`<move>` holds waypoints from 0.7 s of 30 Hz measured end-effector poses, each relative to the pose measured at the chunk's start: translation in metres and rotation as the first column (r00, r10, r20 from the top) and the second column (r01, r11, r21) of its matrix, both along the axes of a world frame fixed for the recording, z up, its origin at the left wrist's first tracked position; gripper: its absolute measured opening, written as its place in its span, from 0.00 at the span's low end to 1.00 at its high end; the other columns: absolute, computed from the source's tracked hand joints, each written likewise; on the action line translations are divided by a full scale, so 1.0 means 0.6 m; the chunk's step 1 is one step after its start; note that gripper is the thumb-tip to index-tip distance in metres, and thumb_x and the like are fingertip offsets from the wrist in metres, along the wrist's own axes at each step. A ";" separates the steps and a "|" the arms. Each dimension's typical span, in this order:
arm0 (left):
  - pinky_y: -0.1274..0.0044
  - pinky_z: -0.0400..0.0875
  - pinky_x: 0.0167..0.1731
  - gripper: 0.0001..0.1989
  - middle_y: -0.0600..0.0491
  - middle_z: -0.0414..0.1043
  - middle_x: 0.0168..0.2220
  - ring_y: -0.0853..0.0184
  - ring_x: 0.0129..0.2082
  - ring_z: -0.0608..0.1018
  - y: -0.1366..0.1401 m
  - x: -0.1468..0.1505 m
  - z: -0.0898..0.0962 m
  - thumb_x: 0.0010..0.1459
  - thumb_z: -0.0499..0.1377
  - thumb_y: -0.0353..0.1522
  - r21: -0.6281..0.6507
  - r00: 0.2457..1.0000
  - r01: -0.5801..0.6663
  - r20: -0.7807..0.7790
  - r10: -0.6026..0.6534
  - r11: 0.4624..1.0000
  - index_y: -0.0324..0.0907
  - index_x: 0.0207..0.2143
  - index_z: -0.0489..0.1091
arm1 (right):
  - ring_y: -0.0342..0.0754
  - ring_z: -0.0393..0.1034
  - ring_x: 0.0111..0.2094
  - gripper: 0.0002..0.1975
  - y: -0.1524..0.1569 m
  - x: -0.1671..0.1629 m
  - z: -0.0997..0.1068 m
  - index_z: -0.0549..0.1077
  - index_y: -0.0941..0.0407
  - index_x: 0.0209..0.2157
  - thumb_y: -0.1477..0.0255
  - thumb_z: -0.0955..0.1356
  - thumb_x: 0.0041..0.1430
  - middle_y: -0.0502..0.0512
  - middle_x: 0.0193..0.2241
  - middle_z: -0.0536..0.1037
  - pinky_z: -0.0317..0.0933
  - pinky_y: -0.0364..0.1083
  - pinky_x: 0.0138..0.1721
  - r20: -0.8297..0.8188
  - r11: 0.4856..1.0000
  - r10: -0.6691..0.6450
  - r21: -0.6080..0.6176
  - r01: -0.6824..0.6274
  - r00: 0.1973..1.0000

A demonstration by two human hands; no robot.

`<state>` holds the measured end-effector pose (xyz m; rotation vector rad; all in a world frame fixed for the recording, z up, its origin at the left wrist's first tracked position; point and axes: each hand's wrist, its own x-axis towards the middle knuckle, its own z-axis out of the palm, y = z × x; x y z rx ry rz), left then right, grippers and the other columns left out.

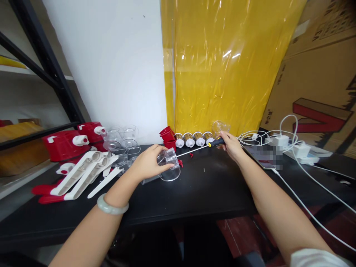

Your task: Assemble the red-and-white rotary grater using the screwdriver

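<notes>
My left hand (151, 163) is wrapped round a clear plastic cup-like part (171, 174) on the black table. In my right hand (231, 145) is a screwdriver (194, 150) with a dark handle and yellow collar, its long shaft pointing left. The shaft's tip reaches the clear part beside my left fingers; whether it sits in a hole there I cannot tell. Small red pieces (180, 163) lie on the table by the shaft. Behind it, several cylindrical canisters (189, 140) with white ends lie in a row next to stacked red cups (167, 138).
At left are red housings (66, 145), white levers with red ends (83, 174) and clear containers (122, 139). Another clear part (221, 127) stands behind my right hand. A tablet-like device (260, 156), white chargers (279, 141) and cables lie at right. Cardboard (317, 74) leans behind.
</notes>
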<state>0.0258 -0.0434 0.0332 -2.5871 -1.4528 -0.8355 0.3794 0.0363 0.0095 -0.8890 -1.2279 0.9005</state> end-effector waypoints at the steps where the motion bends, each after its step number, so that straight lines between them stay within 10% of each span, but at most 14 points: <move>1: 0.66 0.71 0.45 0.31 0.47 0.74 0.46 0.54 0.46 0.77 0.000 0.000 0.000 0.53 0.61 0.55 -0.001 1.000 0.000 -0.002 0.000 1.000 0.45 0.50 0.70 | 0.41 0.56 0.11 0.19 0.001 0.001 -0.001 0.70 0.52 0.28 0.51 0.68 0.56 0.42 0.10 0.59 0.68 0.45 0.23 0.023 0.999 -0.030 -0.019 0.030 0.999; 7: 0.65 0.71 0.46 0.31 0.47 0.74 0.46 0.54 0.46 0.77 0.001 0.001 0.002 0.52 0.62 0.55 -0.009 1.000 -0.001 0.002 0.001 1.000 0.45 0.50 0.70 | 0.52 0.77 0.42 0.13 -0.010 -0.004 0.009 0.70 0.50 0.39 0.59 0.66 0.56 0.55 0.38 0.82 0.72 0.52 0.40 -0.188 0.964 0.264 0.055 -0.259 0.946; 14: 0.66 0.71 0.45 0.31 0.47 0.74 0.46 0.53 0.46 0.77 0.000 0.001 0.001 0.52 0.62 0.55 -0.009 1.000 0.002 0.004 -0.002 1.000 0.45 0.50 0.70 | 0.46 0.65 0.16 0.21 -0.010 -0.007 0.008 0.70 0.52 0.30 0.47 0.65 0.56 0.47 0.13 0.67 0.67 0.48 0.25 -0.057 1.000 -0.003 -0.012 0.002 0.998; 21: 0.65 0.71 0.47 0.31 0.46 0.74 0.47 0.53 0.47 0.77 0.001 0.001 0.001 0.52 0.62 0.55 -0.008 1.000 0.002 -0.004 -0.002 1.000 0.44 0.50 0.69 | 0.53 0.77 0.37 0.15 -0.016 -0.004 0.012 0.69 0.50 0.40 0.57 0.65 0.55 0.55 0.37 0.81 0.71 0.52 0.35 -0.165 0.972 0.225 0.102 -0.210 0.960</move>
